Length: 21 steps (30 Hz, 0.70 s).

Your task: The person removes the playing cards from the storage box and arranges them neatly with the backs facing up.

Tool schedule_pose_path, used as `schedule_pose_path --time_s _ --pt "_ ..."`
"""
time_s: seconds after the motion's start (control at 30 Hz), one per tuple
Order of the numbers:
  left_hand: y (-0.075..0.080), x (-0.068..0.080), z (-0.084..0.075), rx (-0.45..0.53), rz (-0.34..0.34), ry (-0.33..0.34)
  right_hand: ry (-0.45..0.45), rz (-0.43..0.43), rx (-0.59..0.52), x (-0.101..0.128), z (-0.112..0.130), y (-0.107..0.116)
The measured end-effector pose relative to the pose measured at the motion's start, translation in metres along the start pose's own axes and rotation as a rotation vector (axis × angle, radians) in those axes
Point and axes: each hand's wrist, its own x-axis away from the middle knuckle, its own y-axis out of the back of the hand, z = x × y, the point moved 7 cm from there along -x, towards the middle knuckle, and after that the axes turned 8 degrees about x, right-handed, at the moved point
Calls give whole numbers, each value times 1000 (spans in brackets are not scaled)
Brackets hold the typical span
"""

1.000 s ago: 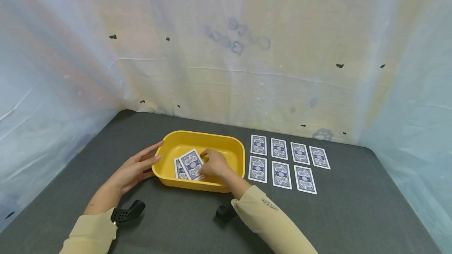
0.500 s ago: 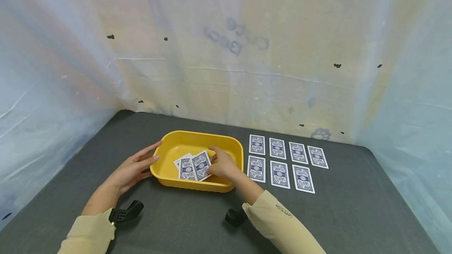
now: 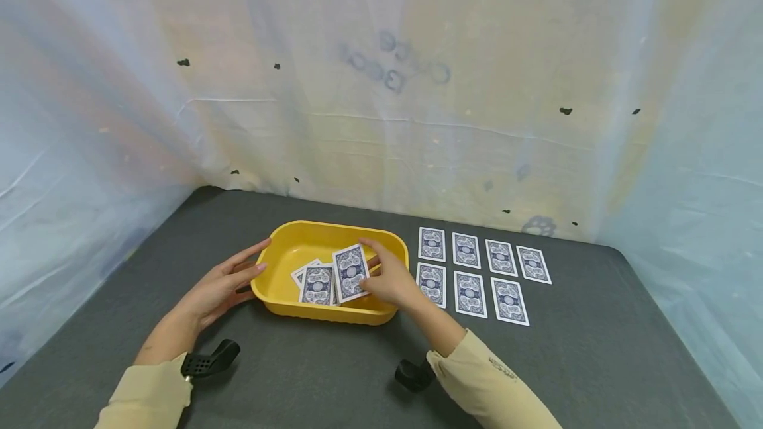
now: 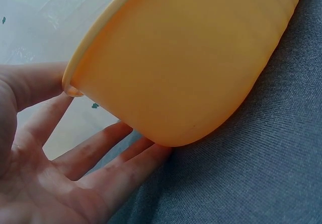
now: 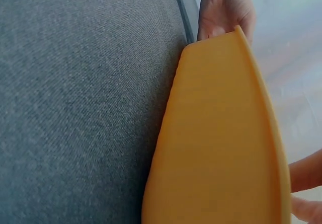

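A yellow plastic tray [image 3: 324, 237] sits on the dark cloth, left of the laid-out cards. At its left end my left hand [image 3: 220, 286] holds it, thumb over the rim and fingers spread on the outer wall, as the left wrist view shows on the tray's side [image 4: 191, 68]. My right hand [image 3: 390, 277] pinches a blue-backed playing card [image 3: 350, 273] by its right edge, over the tray. Under and beside it, face-down playing cards [image 3: 316, 285] lie overlapping in the tray. In the right wrist view the tray wall [image 5: 221, 133] hides that card; only some fingers [image 5: 308, 176] show.
Several face-down playing cards [image 3: 469, 293] lie right of the tray in two rows, patterned backs up. Behind the table hangs a pale sheet [image 3: 381, 118], with more sheeting at both sides. Black wrist devices [image 3: 211, 359] sit below both hands.
The right hand has shifted right and drawn one card up from the others, turning it more upright. The remaining cards have spread apart in the tray. The left hand keeps its place.
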Motion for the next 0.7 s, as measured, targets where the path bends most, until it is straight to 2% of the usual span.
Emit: schedule_pose_path --time_s 0.2,0.43,0.7 --pt "0 0 0 -4 -5 1 8 -74 -35 6 0 9" --pt "0 -1 1 -2 -5 6 -3 -166 -138 9 -7 20" --pt "1 -1 1 -2 4 3 10 -213 -240 14 -13 33"
